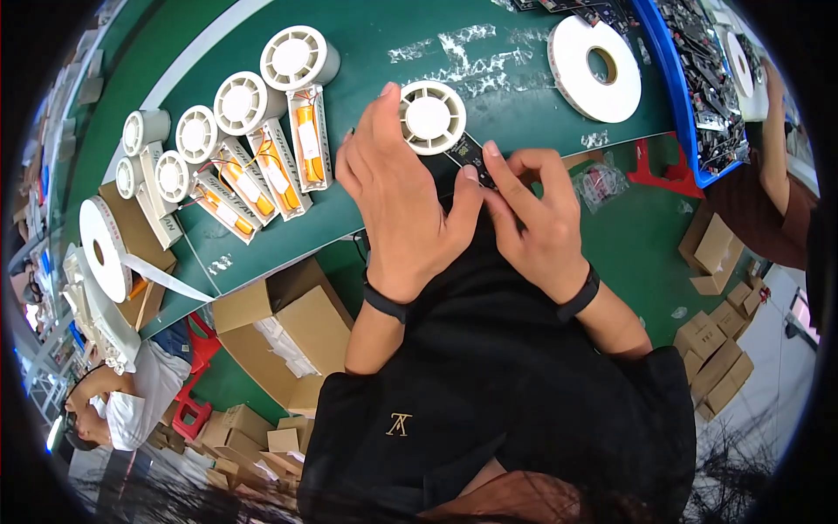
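Over the table's near edge, my left hand point(397, 188) is closed around a white housing with a round, spoked head point(432, 118). Most of the housing's body is hidden behind that hand. My right hand point(541, 214) pinches a small black circuit board point(470, 159) between thumb and fingertips, at the lower side of the round head. The left thumb also presses near the board. To the left lie several similar white housings point(307, 131), their open handles showing orange batteries point(272, 170) and thin wires.
The green table point(367, 52) carries a white tape roll point(567, 65) at the right. A blue bin point(690, 144) full of black circuit boards stands at its right end. Another tape roll point(92, 236) is at the far left. Cardboard boxes point(292, 336) stand below; two other people are nearby.
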### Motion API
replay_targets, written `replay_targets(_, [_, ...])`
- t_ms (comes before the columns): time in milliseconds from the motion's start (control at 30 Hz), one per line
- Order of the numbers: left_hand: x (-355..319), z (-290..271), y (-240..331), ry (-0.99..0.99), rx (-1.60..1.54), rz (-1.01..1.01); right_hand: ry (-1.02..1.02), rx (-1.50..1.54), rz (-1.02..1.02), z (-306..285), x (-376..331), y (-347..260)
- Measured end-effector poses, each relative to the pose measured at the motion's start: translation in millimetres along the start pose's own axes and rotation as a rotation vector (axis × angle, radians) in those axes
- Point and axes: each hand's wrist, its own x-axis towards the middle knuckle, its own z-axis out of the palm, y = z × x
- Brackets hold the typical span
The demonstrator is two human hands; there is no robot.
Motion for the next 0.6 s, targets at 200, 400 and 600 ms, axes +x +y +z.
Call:
replay_targets(200, [1.8,4.2,4.7,0.036,0.043,-0.036,-0.092,0.499,0.380,-23.3,21.0,-2.5])
replay_targets(400, [-0.3,1.5,10.4,0.025,0.083,-0.030,-0.439,0.624,0.539,-21.4,45.7,16.1])
replay_targets(600, [-3.8,-6.6,5.9,-0.022,-0.043,0.002,-0.582,0.709,0.689,-29.3,58.7,5.1])
